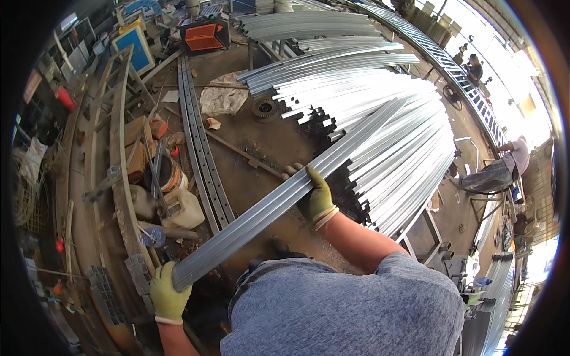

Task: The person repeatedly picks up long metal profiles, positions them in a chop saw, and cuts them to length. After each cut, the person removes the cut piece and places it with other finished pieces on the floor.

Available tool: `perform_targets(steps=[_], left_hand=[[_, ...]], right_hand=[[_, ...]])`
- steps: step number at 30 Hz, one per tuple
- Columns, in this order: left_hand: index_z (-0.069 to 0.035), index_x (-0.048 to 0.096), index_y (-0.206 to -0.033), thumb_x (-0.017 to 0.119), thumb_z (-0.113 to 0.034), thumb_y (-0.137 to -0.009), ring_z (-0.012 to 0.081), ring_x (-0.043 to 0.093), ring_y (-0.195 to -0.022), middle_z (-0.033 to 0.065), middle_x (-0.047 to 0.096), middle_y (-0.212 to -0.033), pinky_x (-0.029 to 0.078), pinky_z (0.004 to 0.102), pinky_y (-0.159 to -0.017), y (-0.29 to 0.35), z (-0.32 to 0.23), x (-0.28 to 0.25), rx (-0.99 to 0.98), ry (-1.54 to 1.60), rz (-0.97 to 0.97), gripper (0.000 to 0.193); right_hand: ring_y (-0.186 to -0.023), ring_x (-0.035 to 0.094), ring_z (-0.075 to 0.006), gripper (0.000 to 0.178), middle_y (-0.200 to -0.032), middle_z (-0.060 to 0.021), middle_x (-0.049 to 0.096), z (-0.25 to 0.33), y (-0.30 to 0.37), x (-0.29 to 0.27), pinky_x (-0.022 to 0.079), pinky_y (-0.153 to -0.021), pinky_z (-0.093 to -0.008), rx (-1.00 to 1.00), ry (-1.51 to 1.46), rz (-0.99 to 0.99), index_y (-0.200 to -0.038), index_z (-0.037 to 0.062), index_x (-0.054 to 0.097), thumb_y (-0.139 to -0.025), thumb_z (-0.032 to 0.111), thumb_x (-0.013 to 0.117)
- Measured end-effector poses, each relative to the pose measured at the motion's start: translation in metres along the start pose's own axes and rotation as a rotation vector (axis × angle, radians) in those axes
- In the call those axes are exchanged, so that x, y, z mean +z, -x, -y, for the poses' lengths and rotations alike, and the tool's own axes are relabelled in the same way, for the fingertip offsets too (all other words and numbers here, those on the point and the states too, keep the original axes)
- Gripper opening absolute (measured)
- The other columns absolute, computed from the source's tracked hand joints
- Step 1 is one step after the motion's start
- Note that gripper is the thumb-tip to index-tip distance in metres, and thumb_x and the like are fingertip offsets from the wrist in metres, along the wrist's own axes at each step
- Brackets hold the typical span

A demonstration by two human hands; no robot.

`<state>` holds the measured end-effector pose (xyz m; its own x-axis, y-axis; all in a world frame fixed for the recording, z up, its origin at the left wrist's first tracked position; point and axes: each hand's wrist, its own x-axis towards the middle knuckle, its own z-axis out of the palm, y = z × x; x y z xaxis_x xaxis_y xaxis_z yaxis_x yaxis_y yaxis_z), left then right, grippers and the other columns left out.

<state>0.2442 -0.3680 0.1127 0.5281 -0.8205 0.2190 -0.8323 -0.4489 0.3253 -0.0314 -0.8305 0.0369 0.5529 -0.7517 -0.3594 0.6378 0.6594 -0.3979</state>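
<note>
The yellow-green-gloved left hand [168, 292] clasps the near end of a long, grooved, silver metal bar [243, 236]. Farther along it, the matching-gloved right hand [316, 194] grips both edges, with stacked shiny metal lengths [409, 160] beyond.

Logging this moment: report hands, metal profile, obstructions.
Left hand grips metal profile at near end. Right hand grips it farther along. Far end overlaps stacked profiles in view, contact unclear.

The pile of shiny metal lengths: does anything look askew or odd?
Yes: the pile has ragged left-hand ends, jutting out unevenly instead of lining up, which looks untidy. No clear damage shows.
</note>
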Motion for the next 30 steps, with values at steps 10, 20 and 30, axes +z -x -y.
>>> perform_targets(steps=[10, 20, 30], left_hand=[[-0.01, 0.07, -0.156, 0.108, -0.029, -0.083, 0.0474, 0.082, -0.117, 0.0183, 0.082, -0.135, 0.067, 0.0586, -0.1, -0.266, -0.223, 0.163, 0.251, 0.114, 0.12, 0.084], [-0.004, 0.059, -0.18, 0.098, -0.031, -0.099, 0.0474, 0.071, -0.154, 0.0229, 0.061, -0.184, 0.061, 0.0566, -0.127, -0.325, -0.271, 0.285, 0.323, 0.442, 0.04, 0.093], [-0.007, 0.072, -0.172, 0.085, -0.036, -0.112, 0.0483, 0.07, -0.158, 0.0284, 0.073, -0.171, 0.055, 0.0558, -0.136, 0.026, 0.003, 0.323, -0.672, 0.54, 0.216, 0.068]], right_hand=[[-0.143, 0.079, -0.0344, 0.069, -0.152, -0.0092, 0.084, 0.058, -0.028, -0.051, 0.062, -0.124, -0.0561, 0.115, 0.137, 0.157, -0.161, 0.0089, 0.072, -0.123, 0.067, 0.07], [-0.143, 0.077, -0.0364, 0.07, -0.174, -0.0177, 0.072, 0.055, -0.038, -0.118, 0.058, -0.122, -0.0516, 0.109, 0.392, -0.241, -0.179, 0.0079, 0.059, -0.129, 0.056, 0.064], [-0.158, 0.067, -0.0497, 0.071, -0.174, -0.0252, 0.071, 0.048, -0.063, 0.007, 0.05, -0.138, -0.0614, -0.781, 1.972, 0.822, -0.179, 0.0038, 0.064, -0.115, 0.028, 0.081]])
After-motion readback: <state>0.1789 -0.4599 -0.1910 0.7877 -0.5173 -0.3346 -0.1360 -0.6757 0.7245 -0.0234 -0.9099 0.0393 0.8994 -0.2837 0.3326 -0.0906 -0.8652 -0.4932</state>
